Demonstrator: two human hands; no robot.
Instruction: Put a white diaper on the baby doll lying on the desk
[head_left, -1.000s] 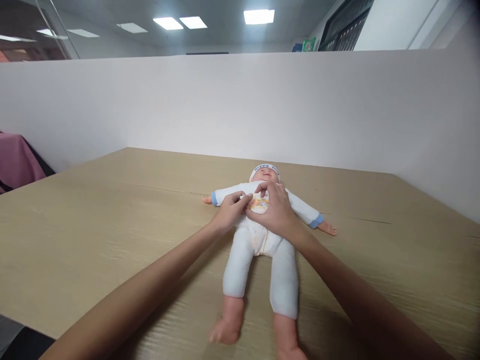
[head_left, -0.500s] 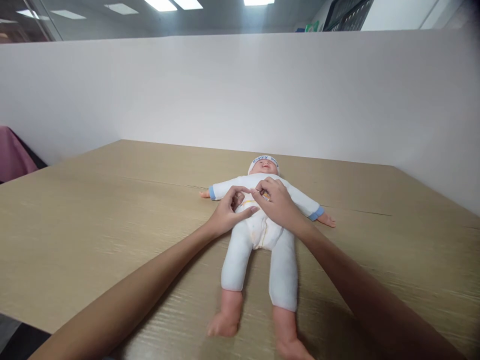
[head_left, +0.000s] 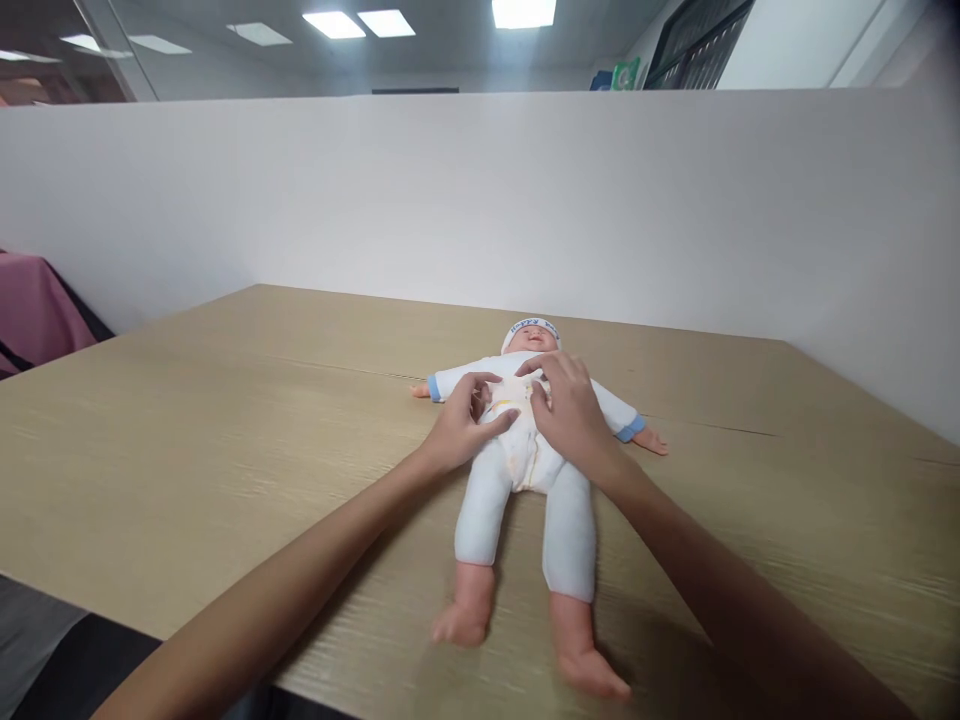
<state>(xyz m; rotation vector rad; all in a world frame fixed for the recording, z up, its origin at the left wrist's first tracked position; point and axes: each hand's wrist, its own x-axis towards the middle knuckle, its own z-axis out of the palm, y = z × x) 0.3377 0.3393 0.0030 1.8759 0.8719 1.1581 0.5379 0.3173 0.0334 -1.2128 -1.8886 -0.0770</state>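
A baby doll (head_left: 484, 515) in a white suit with blue cuffs and a white cap lies on its back, head away from me, legs towards me. Round its hips is a white diaper (head_left: 527, 460) with yellow markings. My left hand (head_left: 466, 425) rests at the diaper's left side near the waist, thumb and fingers apart over the front. On the other side my right hand (head_left: 570, 405) lies over the waist, its fingers curved and apart. Nothing shows gripped in either hand. The diaper's side edges are partly hidden beneath my hands.
The doll lies on a wooden table (head_left: 225, 430). A white partition (head_left: 420, 200) rises behind the table. At the far left is a pink cloth-covered thing (head_left: 41, 305). The table's front edge runs across the lower left.
My right hand has moved slightly right and its fingers have opened from a pinch. My left hand keeps nearly the same pose on the diaper. The camera view has shifted a little.
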